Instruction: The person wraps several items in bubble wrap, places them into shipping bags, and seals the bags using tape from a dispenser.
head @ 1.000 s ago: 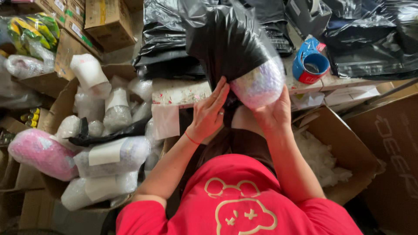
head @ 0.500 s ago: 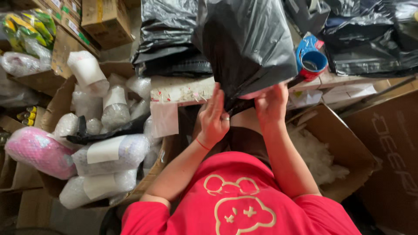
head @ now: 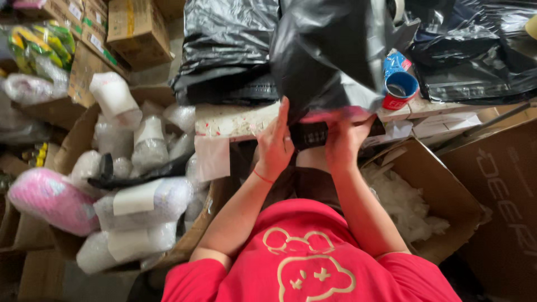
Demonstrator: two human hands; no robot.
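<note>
Black plastic fills the upper middle of the frame: a bag (head: 330, 50) held up over the table edge (head: 235, 120), with something pink showing at its lower rim. The left hand (head: 275, 146) is flat and nearly open, its fingers pressed against the bag's lower left side; the right hand (head: 345, 142) is curled under the bottom edge, gripping the gathered plastic. The hold looks light, so the load could slip out of the open mouth if the grip on the thin film loosens, and the film could tear if it is pulled against the table edge. Just right of the bag a blue and red tape roll (head: 398, 84) sits close enough to be knocked off by a swing. More black bags (head: 224, 45) are heaped behind, crowding the table top. At lower left a carton (head: 72, 145) holds bubble-wrapped parcels (head: 140, 204) and a pink bundle (head: 50, 201); at lower right an open box (head: 447, 196) holds white filling.
</note>
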